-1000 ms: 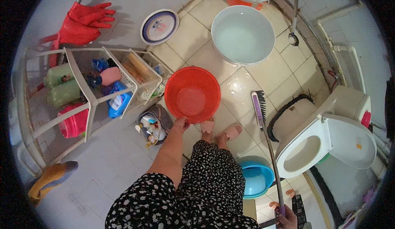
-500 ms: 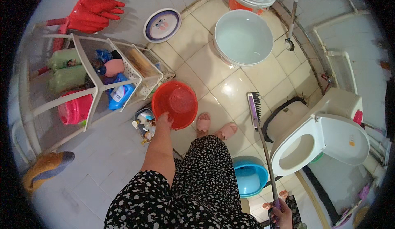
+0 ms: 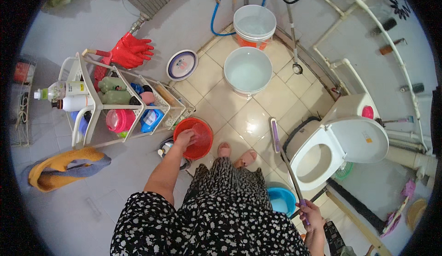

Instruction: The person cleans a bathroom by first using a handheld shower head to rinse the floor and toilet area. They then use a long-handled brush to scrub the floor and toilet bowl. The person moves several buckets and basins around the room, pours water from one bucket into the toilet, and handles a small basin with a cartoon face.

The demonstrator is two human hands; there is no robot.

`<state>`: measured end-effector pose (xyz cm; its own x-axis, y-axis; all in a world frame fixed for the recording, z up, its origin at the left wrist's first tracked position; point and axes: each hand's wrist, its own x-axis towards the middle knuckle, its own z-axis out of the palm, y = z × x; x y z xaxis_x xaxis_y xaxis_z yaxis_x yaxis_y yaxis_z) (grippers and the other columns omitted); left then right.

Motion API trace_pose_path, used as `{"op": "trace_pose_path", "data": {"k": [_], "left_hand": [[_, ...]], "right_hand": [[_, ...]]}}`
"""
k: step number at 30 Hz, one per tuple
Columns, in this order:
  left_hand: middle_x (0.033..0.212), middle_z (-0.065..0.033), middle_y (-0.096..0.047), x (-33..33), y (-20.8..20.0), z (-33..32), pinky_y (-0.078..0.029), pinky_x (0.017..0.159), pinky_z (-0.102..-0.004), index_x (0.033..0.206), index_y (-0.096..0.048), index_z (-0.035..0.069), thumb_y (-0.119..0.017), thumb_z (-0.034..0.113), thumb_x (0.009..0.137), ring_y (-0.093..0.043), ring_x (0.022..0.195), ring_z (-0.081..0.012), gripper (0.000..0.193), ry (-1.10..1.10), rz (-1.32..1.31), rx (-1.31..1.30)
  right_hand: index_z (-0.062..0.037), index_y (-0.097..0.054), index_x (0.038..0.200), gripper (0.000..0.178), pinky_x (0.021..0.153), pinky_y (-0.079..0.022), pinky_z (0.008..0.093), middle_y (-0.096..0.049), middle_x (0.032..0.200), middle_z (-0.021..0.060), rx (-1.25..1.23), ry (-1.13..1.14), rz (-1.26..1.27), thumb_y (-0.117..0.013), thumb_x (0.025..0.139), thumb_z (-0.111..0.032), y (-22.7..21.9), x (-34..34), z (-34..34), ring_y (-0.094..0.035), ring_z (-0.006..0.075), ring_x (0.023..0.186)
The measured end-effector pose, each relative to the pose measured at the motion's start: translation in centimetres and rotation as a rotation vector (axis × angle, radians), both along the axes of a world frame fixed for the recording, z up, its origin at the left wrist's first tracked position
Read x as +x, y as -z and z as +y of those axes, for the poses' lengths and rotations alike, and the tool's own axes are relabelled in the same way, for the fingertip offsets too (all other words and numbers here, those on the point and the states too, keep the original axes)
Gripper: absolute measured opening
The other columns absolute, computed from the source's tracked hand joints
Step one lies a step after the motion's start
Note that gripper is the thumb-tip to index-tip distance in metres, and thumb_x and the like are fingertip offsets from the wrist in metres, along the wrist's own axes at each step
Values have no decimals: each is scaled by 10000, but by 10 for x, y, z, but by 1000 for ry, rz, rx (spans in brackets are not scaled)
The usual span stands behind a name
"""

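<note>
My left hand [image 3: 186, 138] reaches over the near-left rim of a red basin [image 3: 210, 142], fingers stretched toward its middle. The basin's inside looks wet, and a pale blur beside my fingertips is hard to make out. At the lower right, my right hand [image 3: 311, 213] is closed around the purple grip of a long-handled floor brush [image 3: 291, 175]. The brush's purple-and-white head [image 3: 275, 135] rests on the tiles near the toilet [image 3: 328, 152], bristles toward it. My feet in pink slippers [image 3: 247, 157] stand between basin and brush.
A white bucket of water [image 3: 248, 72] stands ahead, with another bucket [image 3: 254, 23] behind. A shelf rack [image 3: 94, 100] of bottles is on the left, red gloves [image 3: 132, 51] hanging above it. A decorated basin [image 3: 182, 65] leans on the wall. A blue basin [image 3: 282, 201] sits beside the toilet.
My left hand has let go of the red basin's rim and moved over its inside. My right hand still grips the brush, now farther forward in view. The view has tilted up.
</note>
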<state>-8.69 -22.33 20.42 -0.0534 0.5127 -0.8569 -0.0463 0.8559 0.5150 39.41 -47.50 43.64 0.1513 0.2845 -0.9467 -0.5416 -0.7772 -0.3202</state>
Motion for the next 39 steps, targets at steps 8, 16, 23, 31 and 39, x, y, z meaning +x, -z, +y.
{"op": "trace_pose_path", "data": {"k": [8, 16, 23, 31, 39], "left_hand": [[1033, -86, -582, 1, -41, -18, -497, 735, -310, 1210, -437, 53, -466, 153, 890, -591, 877, -191, 336, 50, -36, -64], [954, -80, -605, -12, -11, 55, -502, 701, -315, 1104, -500, 55, -501, 141, 870, -595, 836, -202, 249, 31, -22, -74], [902, -48, -592, 1, -1, 192, -497, 678, -290, 1166, -458, 73, -494, 172, 867, -588, 785, -161, 316, 271, -50, -54], [978, -96, -584, -21, 10, 325, -488, 619, -285, 1255, -399, 55, -494, 190, 878, -583, 831, -151, 412, 478, 61, -11], [1298, -108, -380, 224, -119, 316, -398, 919, -361, 1336, -308, 111, -579, 118, 812, -438, 1134, -238, 591, 1158, -51, 695]], "right_hand": [[67, -455, 1095, 307, 372, -357, 154, -571, 907, 147, 120, 242, 49, -470, 793, 15, 0, 10, -3, -454, 77, 538], [2, -464, 866, 60, 337, -313, 161, -494, 702, 66, 90, 564, 165, -452, 852, -55, 38, -9, 92, -413, 72, 479], [-19, -380, 744, 114, 396, -398, 175, -406, 598, 33, 204, 721, 448, -436, 844, -11, 110, -28, 294, -426, 101, 477], [36, -390, 786, 79, 410, -404, 157, -426, 667, 56, 490, 979, 644, -443, 835, 5, 101, 9, 345, -422, 93, 492], [35, -429, 866, 98, 534, -496, 179, -471, 776, 83, 557, 904, 697, -507, 841, -18, 10, 9, 406, -481, 115, 617]]}}
